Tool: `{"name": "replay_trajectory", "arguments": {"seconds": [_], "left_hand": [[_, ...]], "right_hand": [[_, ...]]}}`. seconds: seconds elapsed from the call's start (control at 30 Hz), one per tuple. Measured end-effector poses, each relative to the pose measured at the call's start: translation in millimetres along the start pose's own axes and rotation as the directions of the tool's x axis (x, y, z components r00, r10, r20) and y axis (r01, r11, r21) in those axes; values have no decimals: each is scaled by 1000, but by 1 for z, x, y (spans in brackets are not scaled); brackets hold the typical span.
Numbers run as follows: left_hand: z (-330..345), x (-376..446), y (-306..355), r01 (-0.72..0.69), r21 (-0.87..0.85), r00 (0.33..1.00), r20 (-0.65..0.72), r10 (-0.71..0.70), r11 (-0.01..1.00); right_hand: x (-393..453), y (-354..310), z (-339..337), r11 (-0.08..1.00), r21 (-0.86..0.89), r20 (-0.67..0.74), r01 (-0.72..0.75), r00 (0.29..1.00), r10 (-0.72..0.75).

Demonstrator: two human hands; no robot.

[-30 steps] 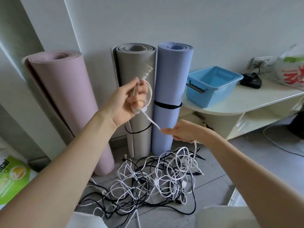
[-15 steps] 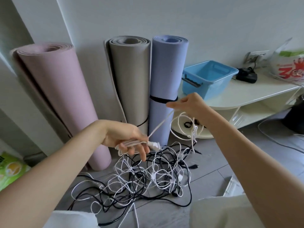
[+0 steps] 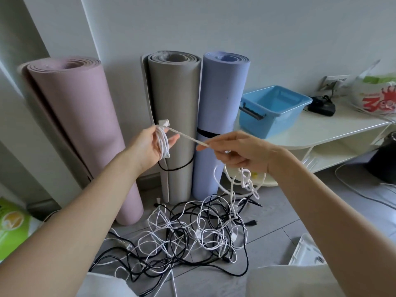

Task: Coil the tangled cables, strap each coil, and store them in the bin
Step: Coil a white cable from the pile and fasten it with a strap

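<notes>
The left hand (image 3: 153, 144) carries white cable (image 3: 164, 142) loops round its fingers; a taut strand slants lower right to the right hand (image 3: 233, 151), whose grip seemingly pinches it.

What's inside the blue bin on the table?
The blue bin looks empty: only its bare blue floor and walls show. The near wall hides the front part of the floor, so that corner can't be checked.

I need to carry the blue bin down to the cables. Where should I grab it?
Probably by the dark handle on the blue bin's near end, coming from the mat side. That end overhangs the white shelf's edge and faces the person, so fingers can curl under it.
</notes>
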State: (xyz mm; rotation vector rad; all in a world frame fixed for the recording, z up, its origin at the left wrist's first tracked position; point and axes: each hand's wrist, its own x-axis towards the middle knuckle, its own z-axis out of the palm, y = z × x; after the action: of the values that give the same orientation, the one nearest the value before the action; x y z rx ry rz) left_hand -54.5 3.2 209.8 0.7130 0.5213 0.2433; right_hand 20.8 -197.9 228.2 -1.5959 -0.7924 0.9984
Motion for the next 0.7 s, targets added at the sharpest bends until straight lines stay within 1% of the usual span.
{"name": "replay_trajectory", "arguments": {"seconds": [0.07,0.1,0.17,0.2,0.27,0.33,0.4,0.43,0.47,0.5,0.53,0.57,0.6,0.63,0.67,0.7], "left_hand": [[5,1,-1,-92,-16,995,47,93,996],[9,2,-2,-128,-17,988,86,130,992],[20,-1,-4,-169,-58,965,192,177,984],[26,-5,-5,-170,-88,951,246,187,982],[38,-12,-7,-150,-114,926,332,180,982],[46,-21,-11,-111,-77,900,415,133,991],[48,-31,-14,-12,9,863,506,6,1000],[47,-34,-15,57,87,832,546,-95,995],[44,-37,-16,109,210,789,577,-213,972],[39,-39,-18,123,369,730,595,-336,921],[34,-41,-21,103,532,654,601,-460,841],[27,-42,-23,62,661,568,593,-571,748],[21,-42,-25,28,748,498,564,-658,663],[17,-42,-26,10,803,464,524,-715,595],[14,-43,-27,-2,841,457,482,-748,541],[13,-44,-27,-13,867,468,445,-764,498]], "right_hand": [[2,8,4,997,-13,114,-76,991,77],[2,12,8,992,-50,157,-117,980,124],[4,20,18,961,-191,199,-199,951,236],[6,24,24,933,-264,185,-245,936,298],[8,31,32,865,-386,112,-322,914,390],[11,36,33,797,-492,29,-351,908,418],[11,38,31,738,-565,-52,-369,909,414],[11,39,28,716,-586,-106,-379,912,396],[9,39,25,696,-608,-170,-383,918,357],[8,38,19,666,-638,-230,-387,921,314],[5,38,13,641,-665,-280,-383,924,262],[4,38,7,621,-688,-313,-375,926,212],[2,36,1,611,-705,-329,-360,929,167],[2,36,-4,596,-731,-330,-332,937,116],[3,35,-6,573,-766,-316,-291,947,59],[3,35,-9,553,-792,-311,-259,950,0]]}}
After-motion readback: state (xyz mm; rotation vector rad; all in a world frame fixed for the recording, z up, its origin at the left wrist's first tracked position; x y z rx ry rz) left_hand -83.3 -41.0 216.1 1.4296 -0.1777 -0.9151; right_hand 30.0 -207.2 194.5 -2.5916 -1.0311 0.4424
